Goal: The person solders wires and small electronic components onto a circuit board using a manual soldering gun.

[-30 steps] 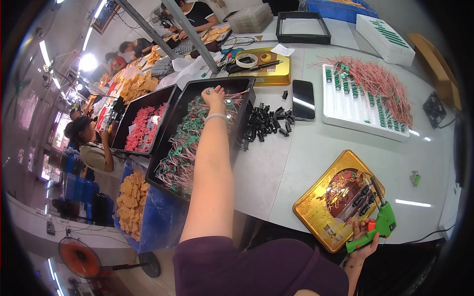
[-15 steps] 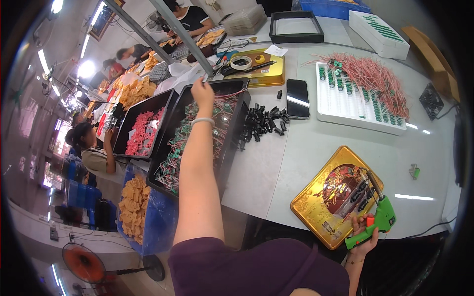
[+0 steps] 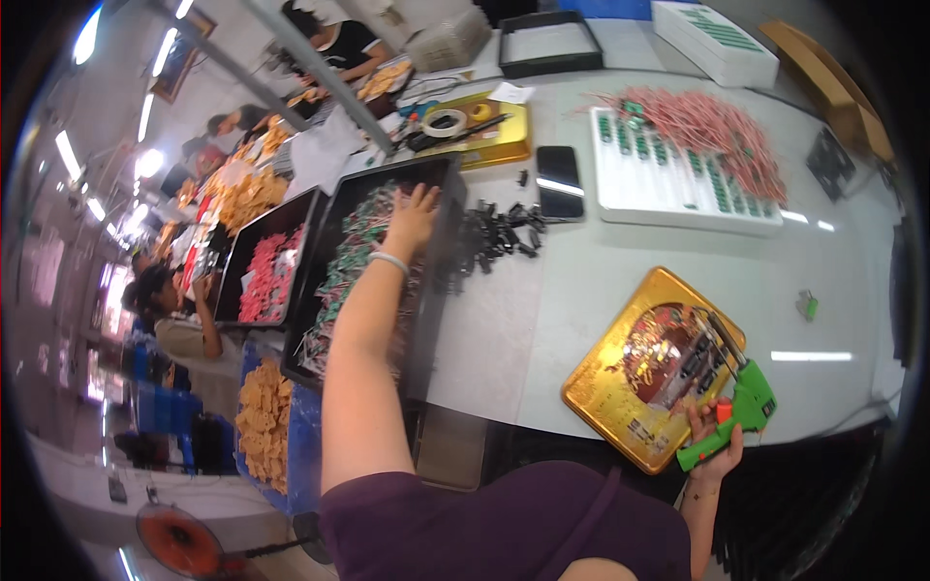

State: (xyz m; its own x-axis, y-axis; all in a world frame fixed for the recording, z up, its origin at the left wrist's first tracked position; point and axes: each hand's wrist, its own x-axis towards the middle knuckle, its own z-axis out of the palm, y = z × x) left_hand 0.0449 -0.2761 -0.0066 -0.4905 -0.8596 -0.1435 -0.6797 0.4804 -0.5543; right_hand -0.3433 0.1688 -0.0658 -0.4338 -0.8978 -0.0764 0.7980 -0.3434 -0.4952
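My left hand (image 3: 415,219) is over the far part of a long black tray (image 3: 444,184), its fingers spread and nothing seen in them. In the tray lies a tangle of small green circuit boards with pink and white wires (image 3: 360,228). My right hand (image 3: 715,447) grips the handle of a green soldering gun (image 3: 751,399) with a red trigger and long metal nozzle. The nozzle points away from me, over a gold tin lid (image 3: 601,373). Several small black plastic parts (image 3: 699,363) lie on the lid under the nozzle.
Black plastic parts (image 3: 499,232) are heaped beside the tray, near a phone (image 3: 559,184). Behind stands a gold tin (image 3: 513,145) holding tape and tools. White foam (image 3: 620,208) holds green pieces and red wires. Left are a tray of pink parts (image 3: 268,276) and people working.
My left hand has drawn back from the tray's far edge to over its contents, its fingers now apart. The whole view has shifted slightly. The right hand keeps its grip on the soldering gun.
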